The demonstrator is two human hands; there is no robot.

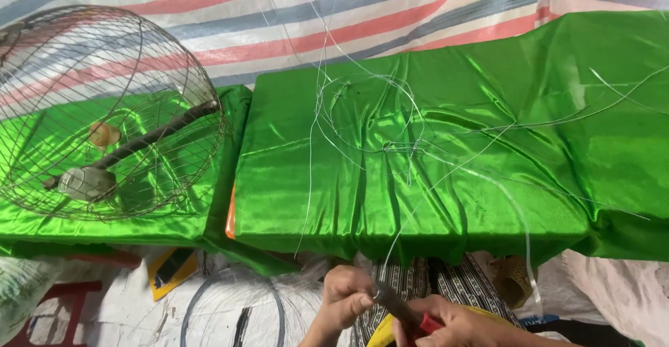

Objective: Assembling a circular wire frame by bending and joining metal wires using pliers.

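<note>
My left hand (345, 298) is at the bottom centre, its fingers pinched around a thin silvery wire (390, 249) that runs up onto the green cloth. Beside it, my right hand (460, 326) grips pliers (408, 312) with red and yellow handles, and the dark jaws meet the wire at my left fingertips. More of the thin wire lies in loose loops (369, 110) over the shiny green satin-covered table (488, 180) in front of me.
A round wire-mesh cage (181, 61) with a dark rod and small bulb-like parts inside rests on a second green-covered surface (42, 221) at left. A striped tarp (293, 19) hangs behind. Wire hoops (279, 305) lie on the floor by a patterned cloth (460, 284).
</note>
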